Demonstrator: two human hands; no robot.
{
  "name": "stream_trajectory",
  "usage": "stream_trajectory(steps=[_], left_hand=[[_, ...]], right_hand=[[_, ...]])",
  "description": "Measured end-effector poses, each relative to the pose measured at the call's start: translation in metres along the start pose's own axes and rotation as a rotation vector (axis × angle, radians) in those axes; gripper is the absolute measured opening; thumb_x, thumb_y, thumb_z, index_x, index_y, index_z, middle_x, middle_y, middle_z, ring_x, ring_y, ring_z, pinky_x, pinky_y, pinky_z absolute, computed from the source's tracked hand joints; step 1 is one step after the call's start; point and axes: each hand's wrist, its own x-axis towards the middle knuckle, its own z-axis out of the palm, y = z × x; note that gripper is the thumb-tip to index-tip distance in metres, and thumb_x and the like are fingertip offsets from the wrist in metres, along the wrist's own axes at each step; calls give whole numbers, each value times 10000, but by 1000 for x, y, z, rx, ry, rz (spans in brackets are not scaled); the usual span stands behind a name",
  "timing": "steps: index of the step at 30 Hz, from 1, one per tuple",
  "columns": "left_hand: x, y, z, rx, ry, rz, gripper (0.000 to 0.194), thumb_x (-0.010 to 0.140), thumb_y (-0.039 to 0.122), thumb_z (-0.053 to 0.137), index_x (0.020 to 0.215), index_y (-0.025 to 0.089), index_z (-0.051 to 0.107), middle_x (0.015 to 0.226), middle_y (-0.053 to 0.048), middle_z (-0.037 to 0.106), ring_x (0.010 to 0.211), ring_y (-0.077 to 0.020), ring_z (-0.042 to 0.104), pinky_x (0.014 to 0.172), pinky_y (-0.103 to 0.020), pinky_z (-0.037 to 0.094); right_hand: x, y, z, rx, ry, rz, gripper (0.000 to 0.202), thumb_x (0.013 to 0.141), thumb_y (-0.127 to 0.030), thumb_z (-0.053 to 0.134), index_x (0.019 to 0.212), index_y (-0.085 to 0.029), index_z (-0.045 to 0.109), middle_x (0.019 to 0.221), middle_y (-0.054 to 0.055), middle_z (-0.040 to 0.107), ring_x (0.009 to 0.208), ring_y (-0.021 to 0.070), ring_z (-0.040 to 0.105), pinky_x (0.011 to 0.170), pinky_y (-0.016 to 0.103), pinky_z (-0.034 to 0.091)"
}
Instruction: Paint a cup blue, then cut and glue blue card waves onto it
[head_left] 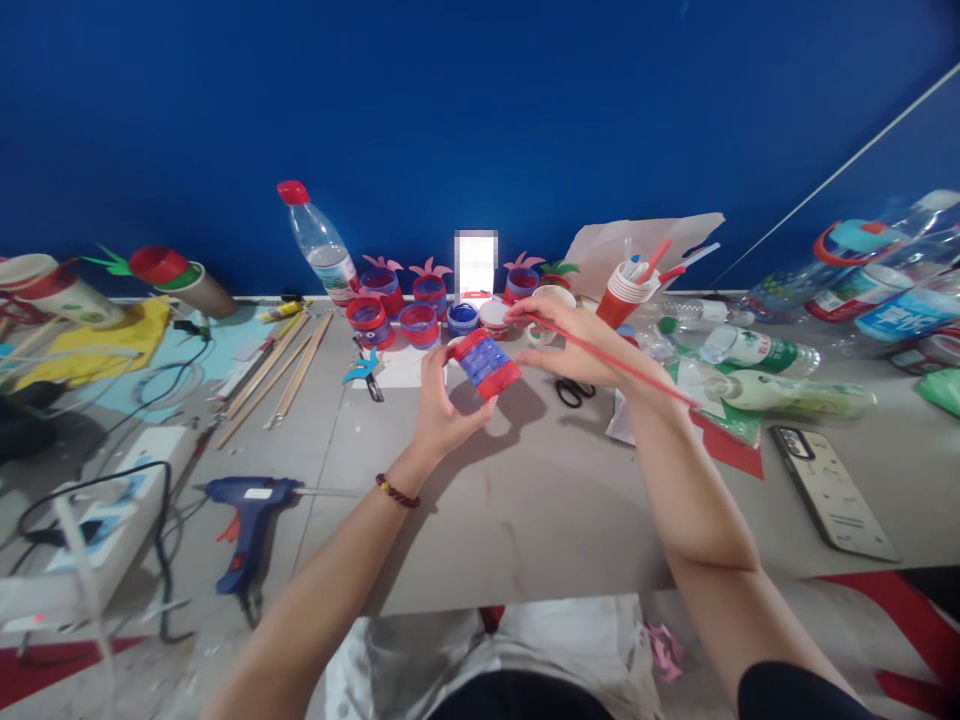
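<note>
My left hand (pixel 442 400) grips a small cup (pixel 486 364) with a woven-looking blue middle and red bands at both ends, tilted above the table. My right hand (pixel 566 345) is just right of the cup, fingers pinching a long thin red strip (pixel 600 352) that runs back over my forearm. Whether the strip touches the cup, I cannot tell. Behind them stand several similar red and blue cups, one red-rimmed (pixel 367 322) and one with pink leaf shapes (pixel 430 290). A blue round container (pixel 463 319) and a white-topped one (pixel 493 318) are close by.
Black-handled scissors (pixel 574 391) lie beneath my right hand. At left are a blue glue gun (pixel 251 510), a power strip (pixel 124 500), wooden sticks (pixel 274 375) and blue cutters (pixel 365 375). Stacked cups (pixel 624 292), plastic bottles (pixel 761 348) and a phone (pixel 832 490) are at right.
</note>
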Motion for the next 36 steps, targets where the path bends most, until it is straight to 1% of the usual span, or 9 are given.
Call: stream_trajectory(steps=[3,5,12,16,23,28,31,34,36], left_hand=[[-2,-2,-1,-113,-57,14,792,696,404,760,1338,194,346,1261,-141,447,1184,-290,477,1023,-498,419],[-3,-3,-2,-156,-83,28,806,715,437,741,1364,202,326,1299,-146,425,1218,-302,457,1046,-514,401],[-3,-1,-3,-243,-163,68,797,781,479,669,1422,232,264,1378,-149,373,1292,-312,410,1074,-524,382],[-3,-1,-2,-169,-194,41,907,737,505,720,1449,232,230,1411,-158,353,1321,-325,383,1096,-541,347],[-5,0,-2,-15,-210,49,954,698,545,752,1458,254,254,1388,-154,420,1298,-326,421,1071,-543,367],[-1,-2,-2,28,-195,39,846,705,586,728,1381,238,356,1331,-152,503,1211,-316,508,1020,-529,415],[-1,-1,-1,32,-171,4,824,678,559,761,1334,227,389,1278,-137,542,1167,-305,544,992,-497,441],[-2,0,0,29,-154,-44,793,657,471,797,1295,212,404,1228,-122,562,1130,-289,565,963,-461,465],[-3,-1,1,33,-133,-63,791,647,423,808,1287,203,398,1226,-123,557,1129,-285,563,963,-452,465]], right_hand=[[-1,3,1,32,-210,-6,793,689,-453,791,1381,-280,443,1395,84,516,1291,292,488,1053,452,439],[-2,4,2,19,-281,-9,900,654,-467,809,1425,-303,373,1454,79,452,1347,301,426,1093,465,398],[-2,3,3,-53,-309,-6,835,705,-453,761,1424,-328,356,1453,67,433,1331,310,423,1083,494,385],[-3,9,6,-126,-305,-13,827,699,-421,765,1418,-325,367,1455,75,424,1351,312,386,1099,497,357],[-5,3,20,-261,-245,-58,779,638,-200,791,1343,-284,471,1375,116,495,1349,343,378,1093,525,362],[-4,-3,19,-219,-241,-23,823,607,-219,828,1352,-293,486,1383,112,497,1354,355,376,1078,542,381],[-2,-8,9,-108,-195,-15,696,715,-311,773,1358,-301,505,1372,87,532,1295,319,464,1039,505,429],[-1,-12,1,-5,4,-47,380,880,-361,611,1254,-298,611,1268,56,627,1176,266,573,978,461,477],[0,-13,-2,82,127,-60,299,935,-395,528,1177,-285,664,1186,45,675,1117,238,613,945,432,502]])
